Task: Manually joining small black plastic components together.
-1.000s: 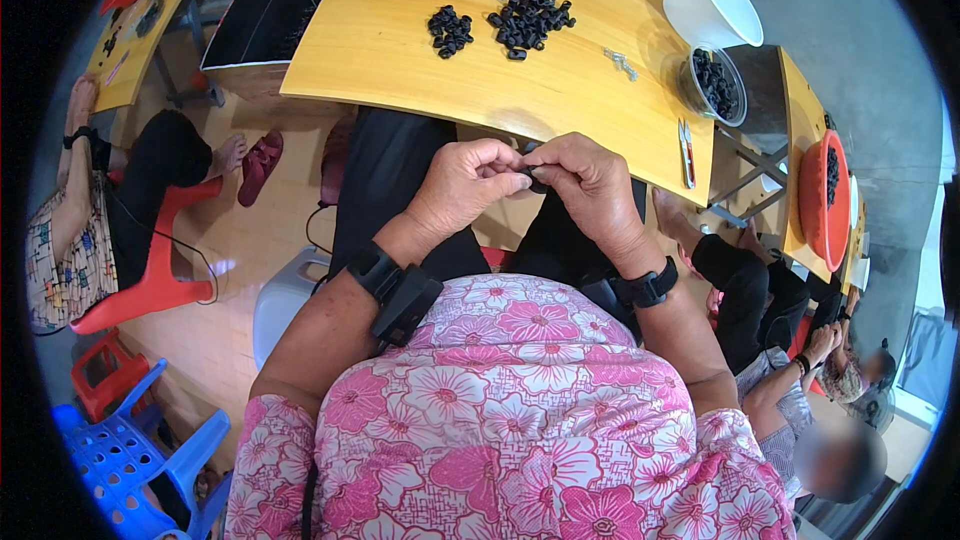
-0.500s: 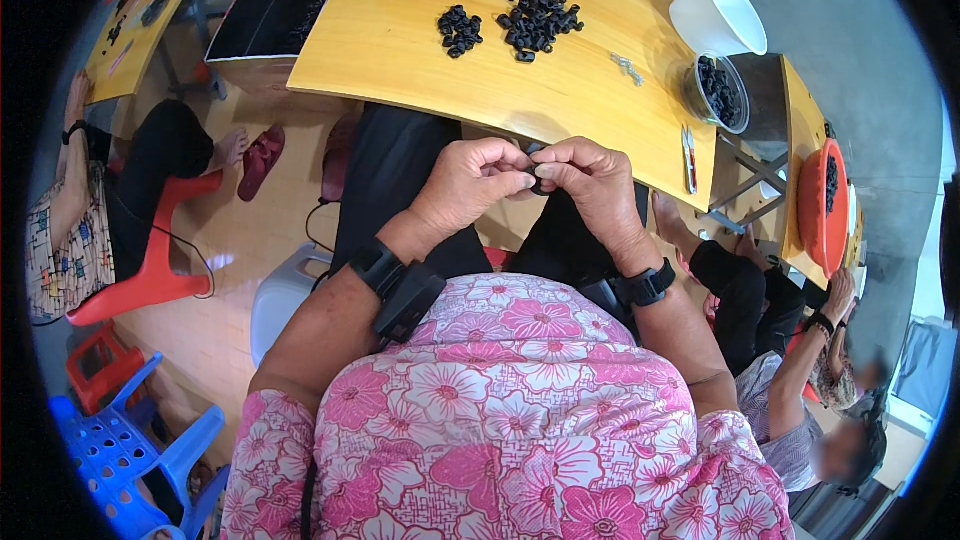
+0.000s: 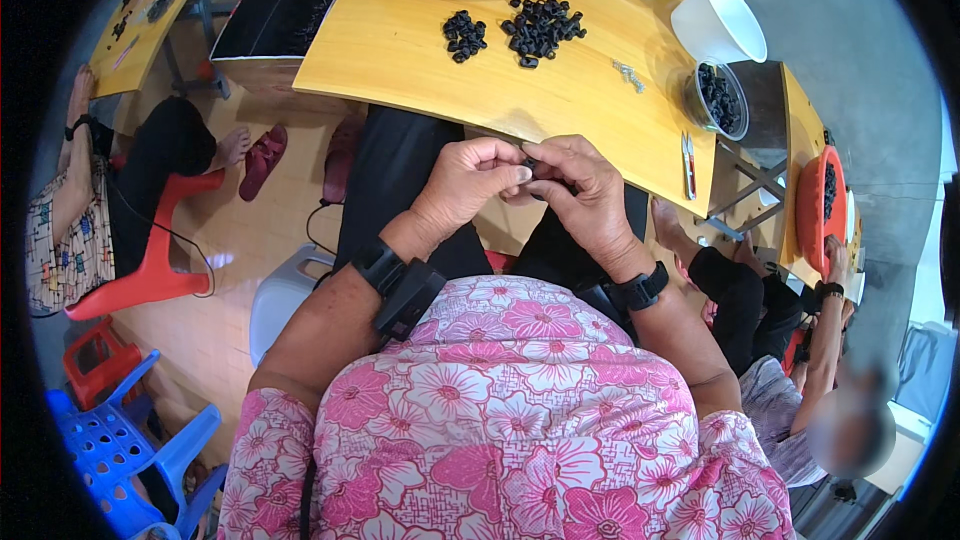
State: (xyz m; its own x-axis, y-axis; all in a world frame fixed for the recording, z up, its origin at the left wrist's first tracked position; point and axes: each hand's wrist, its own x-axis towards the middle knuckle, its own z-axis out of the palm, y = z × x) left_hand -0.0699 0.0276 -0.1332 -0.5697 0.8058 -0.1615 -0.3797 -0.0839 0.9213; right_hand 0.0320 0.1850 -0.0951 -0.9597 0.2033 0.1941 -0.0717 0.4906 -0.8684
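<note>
1. Two bare hands are meeting just off the near edge of the yellow bench (image 3: 400, 75), above the lap, and are working on one small dark piece (image 3: 528, 166).
2. As for progress, this piece is apparently being handled midway: it is sitting among the fingertips, not set down. What is being done to it is too small to tell.
3. On the bench, a smaller cluster (image 3: 464, 36) and a larger cluster (image 3: 542, 30) of black pieces are lying apart; which of them is holding finished pieces, if either, I cannot tell. More black pieces are filling a clear tub (image 3: 692, 102) at the right, so plenty seems to be remaining.
4. The left hand (image 3: 462, 183) is pinching, thumb and forefinger nearly together, and is seemingly gripping the piece from its left side.
5. The right hand (image 3: 582, 190) is curling in from the other side, thumb and forefinger slightly parted around the piece; whether they are pressing on it I cannot tell.
6. The piece is thus lying between both sets of fingertips, partly hidden by them, while loose metal bits (image 3: 629, 76) and red-handled snips (image 3: 689, 166) are resting on the bench, touched by neither hand.
</note>
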